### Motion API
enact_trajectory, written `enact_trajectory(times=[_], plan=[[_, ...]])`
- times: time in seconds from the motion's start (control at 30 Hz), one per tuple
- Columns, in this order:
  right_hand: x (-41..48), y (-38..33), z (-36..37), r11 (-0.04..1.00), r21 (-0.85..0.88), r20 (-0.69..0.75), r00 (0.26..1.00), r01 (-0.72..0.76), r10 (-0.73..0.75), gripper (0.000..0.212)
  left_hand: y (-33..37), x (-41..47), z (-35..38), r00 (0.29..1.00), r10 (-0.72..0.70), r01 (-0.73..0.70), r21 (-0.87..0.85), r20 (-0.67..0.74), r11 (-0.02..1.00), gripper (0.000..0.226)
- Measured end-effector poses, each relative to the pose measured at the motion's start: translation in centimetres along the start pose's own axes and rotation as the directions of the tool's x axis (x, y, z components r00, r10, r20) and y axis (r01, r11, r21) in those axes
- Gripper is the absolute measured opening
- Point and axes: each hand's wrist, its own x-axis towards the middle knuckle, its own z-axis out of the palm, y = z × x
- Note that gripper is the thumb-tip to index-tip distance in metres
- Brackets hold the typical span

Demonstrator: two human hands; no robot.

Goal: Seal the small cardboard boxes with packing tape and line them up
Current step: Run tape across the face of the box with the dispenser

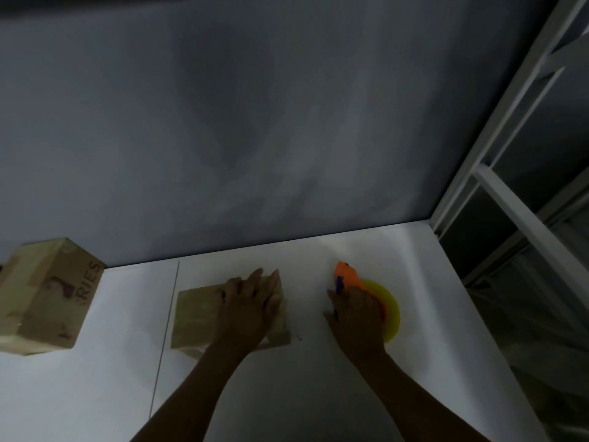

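Observation:
A small cardboard box (194, 317) lies on the white table (111, 393) in the middle. My left hand (251, 301) rests flat on the box's right part with straight fingers. To the right, my right hand (357, 317) grips an orange tape dispenser (347, 275) with a yellow tape roll (390, 311), held low over the table beside the box. A second, larger cardboard box (47, 298) with printed letters stands at the far left.
A grey wall (255, 122) rises right behind the table's far edge. A white metal frame (510, 193) with dark panels stands along the right side. A thin seam (165, 339) crosses the table left of the small box.

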Motion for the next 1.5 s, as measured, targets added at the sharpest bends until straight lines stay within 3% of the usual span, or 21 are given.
enact_trajectory(times=[0.03,0.07,0.1,0.13,0.17,0.2,0.27,0.33,0.47,0.6,0.7,0.87,0.93,0.97,1.03,1.1,1.17,1.23,1.33,1.43,1.5], plan=[[-0.1,-1.2,-0.5,0.986,0.166,-0.036,0.999,-0.022,0.028,0.037,0.1,0.0,0.3,1.0,0.001,-0.001,0.003,0.003,1.0,0.051],[-0.1,-2.5,-0.7,0.904,0.425,-0.041,0.997,-0.035,0.058,0.033,0.1,0.0,0.5,1.0,0.007,-0.007,0.002,0.021,1.0,0.052],[0.3,-3.7,-1.0,0.724,0.686,-0.019,0.993,-0.071,0.115,0.028,-0.1,0.1,0.8,0.999,0.022,-0.022,-0.003,0.023,1.0,0.053],[1.0,-4.5,-1.3,0.485,0.852,0.108,0.973,-0.196,0.204,0.024,-0.3,0.1,0.8,0.999,0.027,-0.027,-0.016,0.021,1.0,0.055],[1.4,-5.2,-1.6,0.219,0.911,0.307,0.93,-0.349,0.204,0.022,-0.7,0.1,0.9,1.0,0.022,-0.022,-0.039,0.007,0.999,0.057],[1.7,-5.6,-1.7,0.048,0.869,0.481,0.862,-0.493,0.158,0.022,-1.0,0.1,0.9,1.0,0.012,-0.012,-0.055,-0.003,0.998,0.058],[2.2,-5.8,-1.3,0.062,0.783,0.611,0.785,-0.619,0.104,0.023,-1.4,-0.3,0.6,1.0,0.008,-0.009,-0.057,-0.019,0.998,0.06],[2.3,-5.8,-0.7,0.104,0.754,0.644,0.761,-0.649,0.079,0.019,-1.4,-0.7,0.4,1.0,0.017,-0.018,-0.064,-0.027,0.998,0.06],[2.2,-6.1,-0.3,0.001,0.785,0.616,0.78,-0.62,0.107,0.01,-1.1,-1.4,0.1,0.999,0.028,-0.027,-0.048,0.018,0.998,0.059],[2.3,-5.8,-0.2,-0.059,0.818,0.575,0.814,-0.572,0.079,0.025,-1.5,-1.0,0.8,0.994,0.07,-0.071,0.007,0.087,0.997,0.072],[2.3,-6.6,0.7,0.105,0.832,0.53,0.836,-0.545,0.14,0.032,-0.8,-1.0,0.3,0.998,0.007,-0.008,0.01,0.07,1.0,0.06],[2.0,-8.4,1.7,0.413,0.789,0.402,0.89,-0.455,0.214,0.009,-0.9,-0.9,0.7,0.999,-0.009,0.008,0.009,0.053,1.0,0.053],[1.9,-8.5,1.6,0.384,0.792,0.419,0.88,-0.475,0.224,0.007,-1.1,-0.7,1.1,0.998,-0.011,0.012,-0.012,0.06,1.0,0.054],[1.8,-8.1,1.7,0.353,0.789,0.446,0.864,-0.502,0.232,0.018,-1.1,-0.6,1.3,0.998,-0.004,0.006,-0.023,0.062,1.0,0.054],[1.3,-6.8,2.0,0.418,0.747,0.424,0.855,-0.516,0.298,0.048,-1.3,-0.6,1.7,0.999,0.011,-0.009,-0.043,0.041,0.999,0.054],[0.1,-6.1,1.7,0.46,0.771,0.31,0.89,-0.441,0.334,0.048,-1.3,-0.5,2.0,1.0,0.012,-0.011,-0.056,0.019,0.998,0.053],[-1.7,-7.1,0.8,0.452,0.832,0.238,0.943,-0.321,0.232,0.043,-1.3,-0.5,2.1,1.0,0.015,-0.014,-0.079,0.008,0.997,0.054],[-3.0,-8.8,0.5,0.432,0.859,0.271,0.96,-0.277,0.075,0.048,-1.2,-0.5,2.1,1.0,0.011,-0.01,-0.1,0.012,0.995,0.062],[-3.4,-9.6,1.1,0.54,0.811,0.3,0.952,-0.225,-0.054,0.075,-1.3,-0.3,2.1,1.0,0.008,-0.009,-0.122,-0.01,0.992,0.073],[-3.0,-8.8,1.6,0.483,0.813,0.401,0.914,-0.324,-0.062,0.064,-1.7,0.2,1.6,0.999,0.037,-0.034,-0.15,0.02,0.988,0.077],[-2.6,-8.3,2.1,0.471,0.824,0.377,0.926,-0.315,-0.039,0.058,-2.9,0.2,1.2,0.995,0.092,-0.082,-0.198,0.041,0.977,0.073]])
